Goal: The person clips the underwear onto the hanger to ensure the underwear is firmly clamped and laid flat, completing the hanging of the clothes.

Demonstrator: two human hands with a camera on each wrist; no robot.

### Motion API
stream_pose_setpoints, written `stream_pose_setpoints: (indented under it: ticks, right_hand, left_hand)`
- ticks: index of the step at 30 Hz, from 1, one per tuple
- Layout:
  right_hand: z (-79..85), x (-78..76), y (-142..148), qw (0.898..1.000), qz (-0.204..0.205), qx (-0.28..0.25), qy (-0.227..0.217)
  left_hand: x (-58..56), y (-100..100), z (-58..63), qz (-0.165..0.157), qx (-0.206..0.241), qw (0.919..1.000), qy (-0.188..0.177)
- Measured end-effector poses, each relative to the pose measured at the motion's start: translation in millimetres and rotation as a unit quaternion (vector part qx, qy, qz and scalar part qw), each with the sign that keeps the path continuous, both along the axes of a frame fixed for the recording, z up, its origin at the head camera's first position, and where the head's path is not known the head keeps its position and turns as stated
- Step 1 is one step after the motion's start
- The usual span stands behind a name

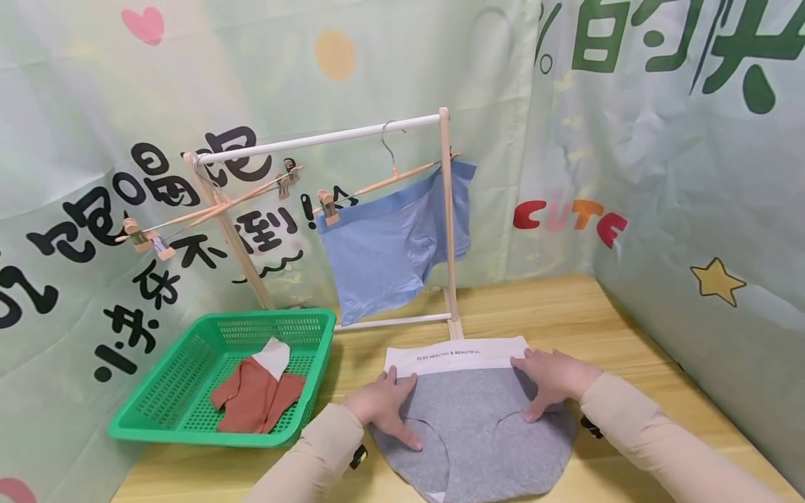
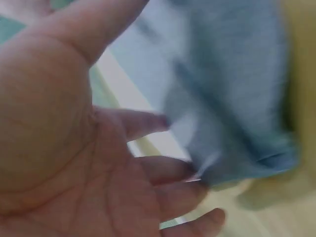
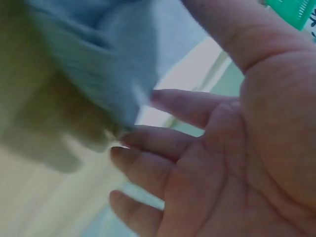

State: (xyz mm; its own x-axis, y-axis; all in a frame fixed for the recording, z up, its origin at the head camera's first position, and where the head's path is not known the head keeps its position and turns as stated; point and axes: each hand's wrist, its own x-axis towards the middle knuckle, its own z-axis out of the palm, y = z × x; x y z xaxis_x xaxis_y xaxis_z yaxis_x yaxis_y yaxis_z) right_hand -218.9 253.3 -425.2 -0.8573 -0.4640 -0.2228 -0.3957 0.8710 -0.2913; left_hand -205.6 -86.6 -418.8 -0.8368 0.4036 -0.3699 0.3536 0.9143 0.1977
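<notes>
Between the two hands, a pair of grey briefs (image 1: pixel 478 426) lies spread on the near part of the bench (image 1: pixel 534 307), its white waistband (image 1: pixel 453 358) pointing away from the person and its narrower crotch end toward them; the waistband's long axis runs left to right, its lettering readable from the person's side. The left hand (image 1: pixel 381 404) is wide open, fingers spread and thumb well apart, touching the garment's left side just below the waistband. The right hand (image 1: pixel 555 379) mirrors it on the right side, equally spread; neither has fingers curled round the fabric. Both wrist views show straight or slightly bent fingers at a blurred cloth edge. Beyond the briefs stands one rack (image 1: pixel 450 230) with a white rail (image 1: pixel 314 140). Three hangers are on it: one hanger (image 1: pixel 393 179) carries one pair of blue shorts (image 1: pixel 383 251), while two bare hangers (image 1: pixel 220 207) cross at the left end, with four clips visible. To the left sits one green basket (image 1: pixel 207 439) holding one rust-red garment (image 1: pixel 258 398) with a white band, making three garments altogether.
</notes>
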Motion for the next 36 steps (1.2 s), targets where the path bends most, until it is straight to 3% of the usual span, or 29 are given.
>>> stream_pose_setpoints:
  ticks: [4, 9, 13, 36]
  right_hand:
    - [8.3, -4.2, -7, 0.999, 0.015, 0.005, 0.032]
    - [1.8, -12.3, -14, 0.999, 0.005, -0.039, -0.022]
    - [-3.1, -16.3, -14, 0.998, -0.007, -0.038, -0.048]
    - [-4.5, -13.2, -15, 0.997, -0.024, -0.024, -0.064]
  left_hand:
    - [-6.7, 6, 7.7, 0.005, 0.022, 0.9998, 0.0]
    - [-17.7, 15, -1.1, 0.005, 0.024, 0.9995, 0.018]
    - [-22.1, 17, -4.8, 0.003, 0.007, 0.9999, 0.015]
    - [-11.8, 18, -4.8, 0.014, -0.015, 0.9995, 0.022]
